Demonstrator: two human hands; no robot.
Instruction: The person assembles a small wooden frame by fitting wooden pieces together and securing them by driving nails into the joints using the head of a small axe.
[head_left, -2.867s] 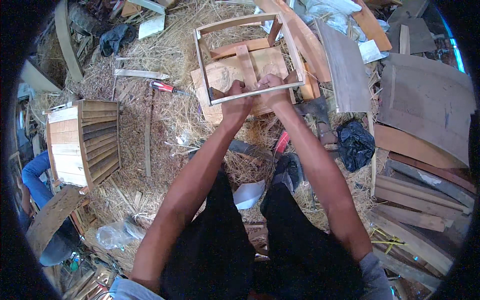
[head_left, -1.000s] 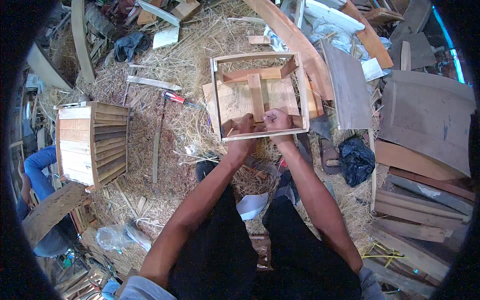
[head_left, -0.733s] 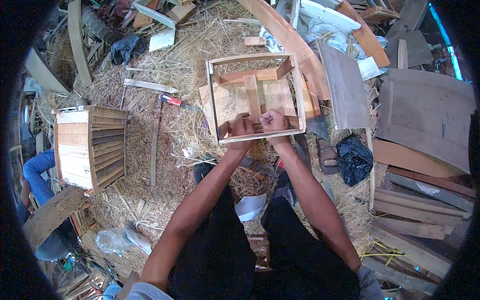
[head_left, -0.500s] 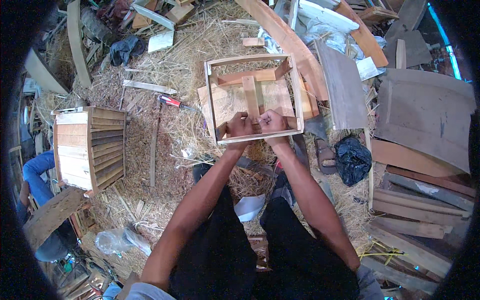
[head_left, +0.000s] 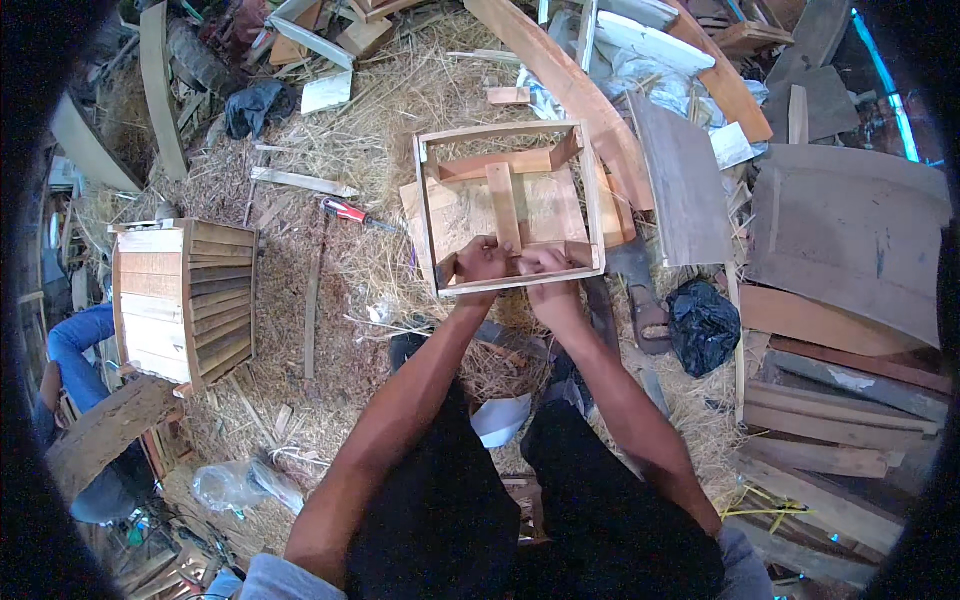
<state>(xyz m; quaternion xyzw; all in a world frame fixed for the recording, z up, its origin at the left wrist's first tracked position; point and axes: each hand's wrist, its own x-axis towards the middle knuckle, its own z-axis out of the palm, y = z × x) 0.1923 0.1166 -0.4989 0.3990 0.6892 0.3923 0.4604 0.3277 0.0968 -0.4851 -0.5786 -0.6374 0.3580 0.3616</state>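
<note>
1. My left hand (head_left: 483, 259) and right hand (head_left: 547, 264) are close together inside the near side of the wooden frame (head_left: 500, 131). Both have bent fingers, but the fingertips are partly hidden; how tightly they close, or if they pinch something small, I cannot tell.
2. The near rail of the frame passes at my wrists; whether these go over or under it is hard to make out.
3. This frame is of thin, pale wood strips, nearly rectangular, with open middle. Through it I see a flat light board (head_left: 460, 208) and a narrow slat (head_left: 502, 200).
4. At left, a red-handled screwdriver (head_left: 345, 210) lies on straw and shavings, near the frame but apart.
5. Farther left stands a slatted wooden box (head_left: 180, 300); behind it, a co-worker's blue-clad leg (head_left: 76, 340) is partly covered.
6. On the right, a grey panel (head_left: 683, 180) and a crumpled black bag (head_left: 705, 325) limit the side room; straw ground opens between frame and box.
</note>
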